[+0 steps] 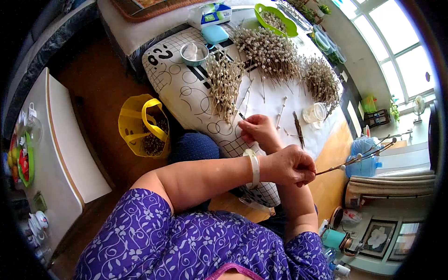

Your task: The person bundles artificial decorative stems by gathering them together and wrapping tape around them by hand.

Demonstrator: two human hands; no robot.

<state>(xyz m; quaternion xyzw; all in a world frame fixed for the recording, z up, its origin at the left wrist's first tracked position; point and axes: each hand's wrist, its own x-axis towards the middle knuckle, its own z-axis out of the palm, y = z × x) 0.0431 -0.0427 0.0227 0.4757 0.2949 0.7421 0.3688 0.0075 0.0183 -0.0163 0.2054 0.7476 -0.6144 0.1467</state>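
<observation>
My arms are crossed. My left hand (pixel 290 165), with a pale bracelet on its wrist, reaches over to the right and is closed around thin brown budded twigs (pixel 353 160) that point out to the right. Just beyond it, my right hand (pixel 259 133) is closed in a pinch over the near edge of the table. A small dark tip shows at its fingers; what it belongs to is unclear. Beside it lies a bunch of budded stems (pixel 225 88). Single stems (pixel 281 112) and a dark bundle of bare twigs (pixel 297 128) lie on the patterned tablecloth (pixel 186 100).
Larger bunches of budded stems (pixel 268 53) lie farther back, near a green bowl (pixel 291 29), a blue-rimmed cup (pixel 194 61) and a tissue pack (pixel 214 15). A clear jar (pixel 313 113) stands to the right. A yellow bag (pixel 133 122) is on the floor at left.
</observation>
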